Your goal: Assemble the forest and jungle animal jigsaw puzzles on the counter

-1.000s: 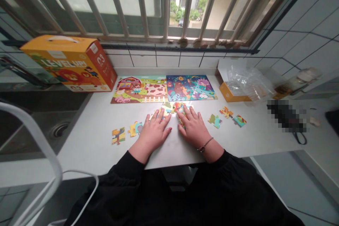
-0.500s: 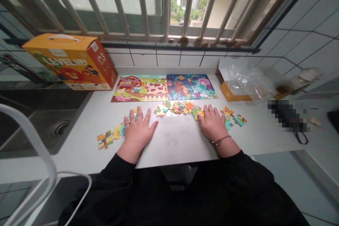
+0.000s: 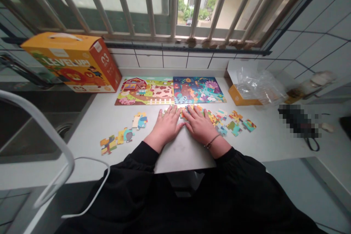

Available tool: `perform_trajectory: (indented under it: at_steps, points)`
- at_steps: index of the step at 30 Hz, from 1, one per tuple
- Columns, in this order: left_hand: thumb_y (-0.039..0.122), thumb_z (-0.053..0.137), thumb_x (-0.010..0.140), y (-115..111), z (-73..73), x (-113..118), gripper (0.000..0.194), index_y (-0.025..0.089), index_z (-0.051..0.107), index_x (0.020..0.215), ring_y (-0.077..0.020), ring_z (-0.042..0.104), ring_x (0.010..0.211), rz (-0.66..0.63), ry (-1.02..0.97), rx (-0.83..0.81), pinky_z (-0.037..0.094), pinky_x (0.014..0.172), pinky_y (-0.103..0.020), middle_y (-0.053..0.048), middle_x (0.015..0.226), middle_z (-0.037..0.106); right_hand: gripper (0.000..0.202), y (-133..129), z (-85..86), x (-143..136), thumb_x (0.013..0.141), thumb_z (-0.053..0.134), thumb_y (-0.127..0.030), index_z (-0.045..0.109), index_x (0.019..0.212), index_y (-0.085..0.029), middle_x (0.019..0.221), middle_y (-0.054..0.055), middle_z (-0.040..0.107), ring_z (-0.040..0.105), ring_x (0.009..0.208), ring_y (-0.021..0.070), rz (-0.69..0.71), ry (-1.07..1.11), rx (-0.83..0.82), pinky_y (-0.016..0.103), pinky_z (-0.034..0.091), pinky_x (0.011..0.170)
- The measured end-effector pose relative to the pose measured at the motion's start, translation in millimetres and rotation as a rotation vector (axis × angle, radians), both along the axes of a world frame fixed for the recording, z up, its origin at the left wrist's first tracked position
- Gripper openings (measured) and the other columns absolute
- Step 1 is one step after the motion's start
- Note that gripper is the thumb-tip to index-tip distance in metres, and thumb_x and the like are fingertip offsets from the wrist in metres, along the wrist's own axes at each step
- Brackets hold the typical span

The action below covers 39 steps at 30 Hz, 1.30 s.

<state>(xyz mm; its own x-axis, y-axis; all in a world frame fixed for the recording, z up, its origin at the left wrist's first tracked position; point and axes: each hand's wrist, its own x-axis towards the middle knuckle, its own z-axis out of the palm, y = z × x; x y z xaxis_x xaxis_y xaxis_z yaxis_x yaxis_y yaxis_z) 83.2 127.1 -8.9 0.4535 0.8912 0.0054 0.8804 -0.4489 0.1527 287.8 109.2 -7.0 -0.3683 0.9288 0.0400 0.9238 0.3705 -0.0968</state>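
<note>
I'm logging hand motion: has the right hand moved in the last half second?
Yes, leftward: the right hand was in front of the unmoved dark blue picture board's right end; now it's before the middle, closer to the left hand.

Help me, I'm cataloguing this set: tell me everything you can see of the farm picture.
The farm picture lies flat on the white countertop, apparently thin card. It shows a red barn, a standing figure, a brown-patched cow, pink pigs and a white fence on green and yellow ground. Its right edge meets or nearly meets the dark blue picture; the orange box stands by its left end, contact unclear. The left hand lies close to its near edge.
</note>
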Motion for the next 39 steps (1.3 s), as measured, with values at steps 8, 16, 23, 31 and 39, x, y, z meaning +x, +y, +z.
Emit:
perform_trajectory:
  at_steps: [8, 16, 23, 31, 39]
  points:
    - [0.055, 0.043, 0.114, -38, -4.3, -31, 0.072, 0.024, 0.034, 0.179, -0.0353, 0.024, 0.174, 0.082, 0.039, 0.022, 0.017, 0.139, -0.072, -0.010, 0.187, 0.024, 0.066, -25, -2.8, 10, 0.116, 0.040, -0.052, 0.039, 0.177, -0.028, 0.187, 0.013, 0.028, 0.028, 0.170, 0.0462, -0.186, -0.032, 0.015, 0.078, 0.024, 0.131]
    - [0.059, 0.039, 0.114, -40, -5.7, -42, 0.075, 0.021, 0.036, 0.178, -0.0422, 0.023, 0.174, 0.256, 0.047, 0.049, 0.014, 0.135, -0.079, -0.014, 0.188, 0.022, 0.076, -40, -3.9, 2, 0.113, 0.046, -0.063, 0.035, 0.179, -0.026, 0.188, 0.015, 0.019, 0.021, 0.173, 0.0454, -0.063, -0.022, -0.017, 0.080, 0.016, 0.134]
    - [0.042, 0.035, 0.117, -42, 2.9, -39, 0.064, 0.020, 0.037, 0.177, -0.0357, 0.020, 0.175, 0.052, -0.040, 0.058, 0.010, 0.139, -0.074, -0.013, 0.187, 0.025, 0.074, -55, 5.5, -5, 0.112, 0.051, -0.067, 0.040, 0.176, -0.032, 0.188, 0.008, 0.022, 0.020, 0.174, 0.0394, 0.294, 0.042, -0.082, 0.075, 0.011, 0.137]
    - [0.052, 0.040, 0.118, -49, -7.2, -38, 0.069, 0.018, 0.034, 0.178, -0.0318, 0.033, 0.171, -0.096, -0.071, 0.019, 0.014, 0.142, -0.061, -0.015, 0.182, 0.039, 0.071, -51, 1.0, 2, 0.115, 0.044, -0.065, 0.036, 0.178, -0.034, 0.188, 0.006, 0.022, 0.022, 0.174, 0.0383, 0.110, 0.027, -0.060, 0.072, 0.016, 0.138]
    - [0.071, 0.060, 0.106, -51, -5.1, -41, 0.090, 0.023, 0.036, 0.178, -0.0368, 0.030, 0.172, -0.181, -0.068, 0.016, 0.007, 0.141, -0.067, -0.015, 0.184, 0.034, 0.071, -19, -2.0, 22, 0.116, 0.038, -0.061, 0.033, 0.180, -0.030, 0.188, 0.011, 0.023, 0.023, 0.172, 0.0439, -0.227, -0.081, -0.053, 0.079, 0.020, 0.133]
